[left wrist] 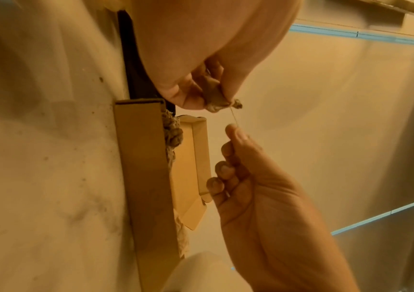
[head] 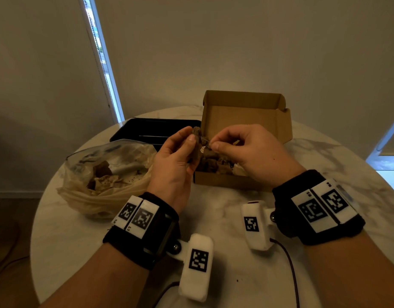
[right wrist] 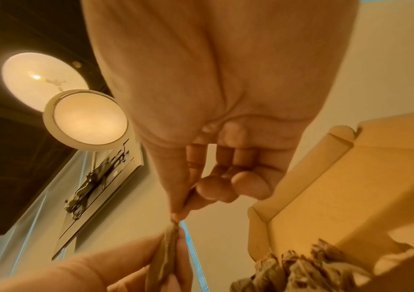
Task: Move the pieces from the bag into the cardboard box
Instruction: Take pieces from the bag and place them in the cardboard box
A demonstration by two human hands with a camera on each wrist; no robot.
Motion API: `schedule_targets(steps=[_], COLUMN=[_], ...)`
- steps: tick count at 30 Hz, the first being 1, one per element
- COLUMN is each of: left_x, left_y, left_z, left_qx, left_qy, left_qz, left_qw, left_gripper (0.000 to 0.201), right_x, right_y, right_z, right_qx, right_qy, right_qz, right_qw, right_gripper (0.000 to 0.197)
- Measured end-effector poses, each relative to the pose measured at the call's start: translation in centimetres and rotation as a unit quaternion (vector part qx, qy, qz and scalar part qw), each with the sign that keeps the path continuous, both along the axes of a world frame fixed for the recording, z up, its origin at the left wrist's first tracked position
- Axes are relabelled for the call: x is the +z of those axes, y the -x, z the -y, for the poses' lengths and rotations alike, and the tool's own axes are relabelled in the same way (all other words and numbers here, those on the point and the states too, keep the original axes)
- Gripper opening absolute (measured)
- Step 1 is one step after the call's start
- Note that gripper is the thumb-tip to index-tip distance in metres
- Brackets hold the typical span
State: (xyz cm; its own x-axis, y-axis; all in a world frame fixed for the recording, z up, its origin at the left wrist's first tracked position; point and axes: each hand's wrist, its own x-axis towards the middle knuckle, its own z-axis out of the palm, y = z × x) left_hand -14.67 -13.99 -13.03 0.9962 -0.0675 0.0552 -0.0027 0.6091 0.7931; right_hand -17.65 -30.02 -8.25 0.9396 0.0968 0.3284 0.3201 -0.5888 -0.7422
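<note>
The round white marbled tabletop [head: 225, 258] carries all items; beyond it stand plain pale walls, with a strip of window light at the left and another at the right edge. Nearest the viewer, both wrists wear black bands with white marker blocks. The left hand [head: 174, 161] is raised just in front of the cardboard box [head: 222, 180], thumb and fingers clamped on a brown, rough, crumpled piece [head: 197, 135]. The right hand [head: 247, 150] hovers over the box interior, thumb and forefinger pinched together on a thin thread-like strand at the tip of the same piece. The left wrist view shows this strand [left wrist: 233, 118] running taut from the piece [left wrist: 215, 98] to the right fingertips [left wrist: 233, 131]; the head view does not resolve it. The right wrist view shows a round ceiling lamp [right wrist: 86, 120] and a framed picture [right wrist: 95, 187], neither of them seen from the head. Inside the box lie further brown pieces [head: 213, 162] with pale crumpled paper. Left of the box, the clear plastic bag [head: 107, 172] lies open and holds brown fragments and paper. Behind the bag rests a black tray [head: 151, 130]. The box lid stands upright at the far side.
</note>
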Motion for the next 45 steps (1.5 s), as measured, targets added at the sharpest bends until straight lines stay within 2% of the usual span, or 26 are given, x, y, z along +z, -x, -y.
schedule_targets(steps=[4,9,14,18,20,24,27,29,32,35,37,40,42,45], left_x=[-0.1,0.3,0.5,0.6,0.5,0.4,0.2,0.1,0.3,0.4,0.5,0.7,0.6,-0.1], left_y=[0.3,1.0,1.3,0.9,0.7,0.6,0.5,0.5,0.7,0.9,1.0,1.1,1.0,0.4], left_z=[0.0,0.6,0.8,0.5,0.5,0.4,0.4,0.3,0.3,0.4,0.6,0.7,0.8,0.3], left_qx=[0.011,-0.051,-0.145,-0.123,-0.088,-0.033,-0.002,0.007,-0.008,-0.043,-0.067,-0.079,-0.055,0.026], left_qy=[-0.053,-0.114,-0.091,-0.04,-0.03,-0.026,-0.051,-0.06,-0.058,-0.051,-0.049,-0.05,-0.069,-0.14], left_qz=[0.02,0.043,0.03,0.017,0.012,0.021,0.037,0.045,0.04,0.031,0.027,0.028,0.03,0.027], left_qw=[0.998,0.991,0.985,0.991,0.996,0.999,0.998,0.997,0.997,0.997,0.996,0.995,0.996,0.989], left_gripper=[0.017,0.025,0.034,0.021,0.018,0.017,0.015,0.014,0.013,0.013,0.015,0.017,0.018,0.013], right_x=[0.3,0.6,0.4,0.5,0.4,-0.1,-0.5,-0.5,-0.4,-0.4,-0.3,0.0,0.1,0.2], right_y=[0.4,0.1,-0.3,-0.1,0.0,-0.1,-0.3,-0.3,-0.2,-0.2,-0.2,-0.2,-0.3,-0.7], right_z=[-0.5,0.4,1.4,1.3,1.2,0.5,-0.2,-0.6,-0.6,-0.3,-0.1,0.3,0.6,1.4], right_qx=[0.024,-0.032,-0.065,-0.055,-0.038,-0.001,0.009,0.0,-0.029,-0.041,-0.046,-0.051,-0.065,-0.109], right_qy=[0.069,0.129,0.112,0.04,-0.039,-0.231,-0.318,-0.34,-0.28,-0.205,-0.164,-0.136,-0.15,-0.172], right_qz=[0.043,0.145,0.121,0.031,-0.029,-0.126,-0.151,-0.147,-0.105,-0.065,-0.059,-0.077,-0.079,-0.07], right_qw=[0.996,0.98,0.984,0.997,0.998,0.965,0.936,0.929,0.954,0.976,0.984,0.986,0.983,0.977], right_gripper=[0.012,0.012,0.014,0.014,0.009,0.01,0.02,0.027,0.027,0.018,0.008,0.004,0.002,0.009])
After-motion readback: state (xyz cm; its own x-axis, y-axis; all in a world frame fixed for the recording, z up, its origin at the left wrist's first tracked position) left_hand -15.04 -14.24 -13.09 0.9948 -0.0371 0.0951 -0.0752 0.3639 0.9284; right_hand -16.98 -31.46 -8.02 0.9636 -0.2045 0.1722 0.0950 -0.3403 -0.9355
